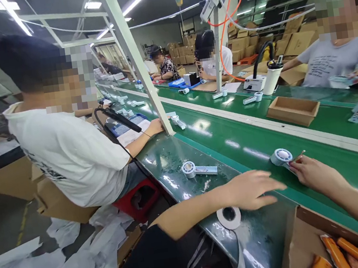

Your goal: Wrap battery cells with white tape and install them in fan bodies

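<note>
Over the green conveyor belt at the right, my right hand (316,173) pinches a light blue device with a round head (281,156), and a thin stick shows at its fingertips. My left hand (254,189) hovers above the dark green tabletop (176,165), palm down, fingers stretched and slightly blurred, holding nothing. A second blue device (200,169) lies on the tabletop beyond my left forearm. Below my left hand, a roll of white tape (229,218) lies near the table edge with its loose end hanging down.
An open carton (298,241) with orange items stands at the lower right. A brown box (293,110) and several devices sit across the belt. A white post (136,60) rises at the table's far end. A person in white sits at the left; others sit opposite.
</note>
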`<act>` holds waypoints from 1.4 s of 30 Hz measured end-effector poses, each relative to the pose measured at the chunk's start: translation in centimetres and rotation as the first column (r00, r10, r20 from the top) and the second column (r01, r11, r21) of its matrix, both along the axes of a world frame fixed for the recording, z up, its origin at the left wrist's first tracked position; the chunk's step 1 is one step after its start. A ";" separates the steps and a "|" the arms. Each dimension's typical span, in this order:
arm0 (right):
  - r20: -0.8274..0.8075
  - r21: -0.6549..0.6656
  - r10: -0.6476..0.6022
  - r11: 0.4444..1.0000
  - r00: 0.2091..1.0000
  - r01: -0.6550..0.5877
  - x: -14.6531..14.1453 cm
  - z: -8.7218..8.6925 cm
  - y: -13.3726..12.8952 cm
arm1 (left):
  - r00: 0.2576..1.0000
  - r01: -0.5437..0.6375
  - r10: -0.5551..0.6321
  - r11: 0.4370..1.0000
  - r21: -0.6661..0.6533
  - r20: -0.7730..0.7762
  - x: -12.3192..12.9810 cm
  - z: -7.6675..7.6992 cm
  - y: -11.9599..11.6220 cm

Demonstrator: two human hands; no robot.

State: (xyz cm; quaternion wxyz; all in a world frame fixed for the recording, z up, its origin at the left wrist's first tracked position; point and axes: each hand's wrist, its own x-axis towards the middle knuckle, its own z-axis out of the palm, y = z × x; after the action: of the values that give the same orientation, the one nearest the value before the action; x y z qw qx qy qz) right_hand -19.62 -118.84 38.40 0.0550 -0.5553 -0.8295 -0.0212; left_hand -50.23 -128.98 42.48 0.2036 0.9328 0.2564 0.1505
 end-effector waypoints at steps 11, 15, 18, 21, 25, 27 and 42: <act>0.280 -0.168 -0.171 0.960 0.945 0.224 -6.6 7.4 -6.8 | 0.900 -0.394 0.435 0.841 0.371 -0.032 -12.3 -5.6 -14.7; -0.325 -0.315 0.044 0.937 0.945 -0.152 -12.6 8.9 -18.2 | 0.869 -0.493 0.418 0.678 0.545 0.265 -12.7 -4.6 -17.8; -0.612 -0.568 0.003 0.694 0.791 -0.443 -15.6 7.9 -26.6 | 0.899 -0.429 0.269 0.697 0.575 0.346 -13.3 -4.2 -20.7; -0.715 -0.632 -0.045 0.470 0.698 -0.617 -17.5 5.3 -31.7 | 0.921 -0.370 0.207 0.730 0.575 0.330 -14.4 -4.1 -21.3; -0.698 -0.557 0.105 0.542 0.709 -0.629 -18.5 1.5 -34.9 | 0.877 -0.467 0.290 0.701 0.539 0.383 -16.3 -4.4 -19.3; -0.533 -0.508 0.319 0.620 0.784 -0.598 -18.0 1.1 -35.0 | 0.857 -0.502 0.320 0.695 0.515 0.404 -17.4 -4.5 -18.6; -0.097 -0.422 0.098 0.897 0.990 -0.130 -4.1 5.1 -23.2 | 0.866 -0.432 0.214 0.775 0.461 0.452 -9.6 -2.5 -18.7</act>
State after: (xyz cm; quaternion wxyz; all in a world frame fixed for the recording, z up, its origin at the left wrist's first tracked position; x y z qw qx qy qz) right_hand -23.70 -142.03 43.54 -0.0361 -0.5047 -0.8426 0.1845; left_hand -59.85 -147.70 39.99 -0.0564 0.8452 0.3180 0.4258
